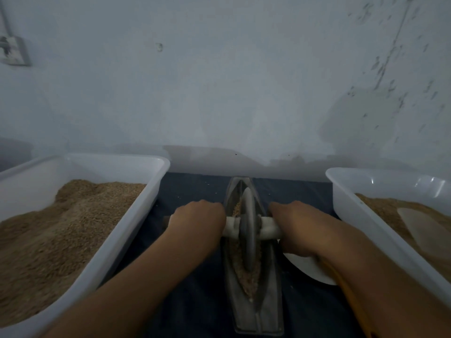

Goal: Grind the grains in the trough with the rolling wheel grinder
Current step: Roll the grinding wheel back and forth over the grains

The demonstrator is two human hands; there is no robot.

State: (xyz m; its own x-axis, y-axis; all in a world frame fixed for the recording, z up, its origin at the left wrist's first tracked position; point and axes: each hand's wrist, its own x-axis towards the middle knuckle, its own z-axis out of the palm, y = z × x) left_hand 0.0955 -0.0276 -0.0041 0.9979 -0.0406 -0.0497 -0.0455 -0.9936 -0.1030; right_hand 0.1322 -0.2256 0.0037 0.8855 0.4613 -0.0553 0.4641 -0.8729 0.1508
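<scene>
A long grey boat-shaped trough [258, 311] lies on a dark blue cloth [195, 308], pointing away from the person toward the pale wall [219, 81]. The trough is the landmark here.

Inside the trough sit tan grains [246, 281], spread along the groove, w/ more showing at the far side of the wheel. The grey grinder wheel [249, 230] stands upright in the groove, about mid-trough, its edge down in the grains. A white axle handle [266, 229] goes thru the wheel's middle & sticks out over both sides of the trough.

The left hand [199, 217] is just left of the trough, fingers curled round the left end of the handle, gripping it. The right hand [296, 228] is just right of the trough, fingers wrapped round the right end, gripping too. Both forearms reach in from the near side.

Left of the trough, close by, is a big white plastic tub [156, 172] piled w/ brown grain [61, 228]. Right of the trough is a 2nd white tub [341, 191], also w/ brown grain, & a pale scoop-like thing [424, 228] lies in it; hard to tell what exactly. Just right of the trough, under the right wrist, peeks a white curved thing [310, 269], maybe a dish, partly hidden. Far left of the trough, up on the wall, is a wall socket [14, 51], blurry.
</scene>
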